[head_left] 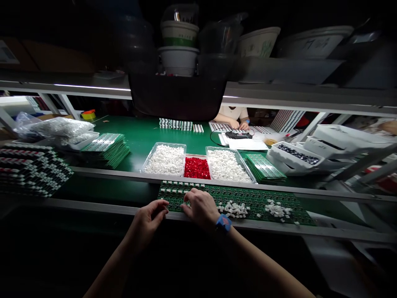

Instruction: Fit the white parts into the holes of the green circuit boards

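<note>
A long row of green circuit boards [254, 198] lies along the front ledge, with white plastic connectors [173, 191] standing in rows on its left part. My left hand [148, 220] is at the boards' left front edge, thumb and fingers pinched together; whatever they hold is too small to make out. Over the boards, just to the right, my right hand [201, 207] wears a blue wrist strap [223, 223]. Its thumb and fingers are closed downward close to the board, and their tips hide what is between them. Loose white connectors [236, 210] are heaped on the boards beside this hand, with another heap [278, 210] farther right.
Behind a metal rail [192, 181] stand two clear trays of white connectors [166, 159] [228, 164] and a box of red parts [197, 167]. Board stacks [107, 149] [265, 167] flank them. White bins [294, 155] stand right. Another person's hands [239, 124] work across the table.
</note>
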The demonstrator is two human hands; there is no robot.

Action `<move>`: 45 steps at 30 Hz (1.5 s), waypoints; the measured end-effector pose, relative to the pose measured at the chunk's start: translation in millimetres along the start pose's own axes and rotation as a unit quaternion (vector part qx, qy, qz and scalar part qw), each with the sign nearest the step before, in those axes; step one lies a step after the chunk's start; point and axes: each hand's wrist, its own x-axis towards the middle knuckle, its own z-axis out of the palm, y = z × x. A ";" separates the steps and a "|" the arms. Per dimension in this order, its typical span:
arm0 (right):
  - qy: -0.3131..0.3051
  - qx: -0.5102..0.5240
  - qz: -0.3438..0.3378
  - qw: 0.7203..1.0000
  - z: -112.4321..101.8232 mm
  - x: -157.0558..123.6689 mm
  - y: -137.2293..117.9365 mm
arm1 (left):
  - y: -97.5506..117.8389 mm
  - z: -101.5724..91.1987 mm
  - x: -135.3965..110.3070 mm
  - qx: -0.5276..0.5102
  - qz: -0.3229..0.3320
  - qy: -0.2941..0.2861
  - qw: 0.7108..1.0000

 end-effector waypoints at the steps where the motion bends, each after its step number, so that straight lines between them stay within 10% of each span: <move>1: -0.001 0.004 0.003 1.000 1.9 1.2 -2.0 | 0.8 -0.4 2.4 0.019 0.010 0.010 1.000; 9: 0.085 0.129 0.000 0.988 4.0 -0.9 6.8 | -4.9 2.8 26.2 0.255 0.189 0.059 0.947; 24: 0.121 0.194 -0.040 0.973 3.9 -25.3 43.6 | 9.3 4.8 37.4 0.426 0.206 0.021 0.881; 45: 0.095 0.203 -0.033 0.974 1.8 -24.0 36.8 | 20.1 39.9 33.5 0.250 0.209 -0.055 0.944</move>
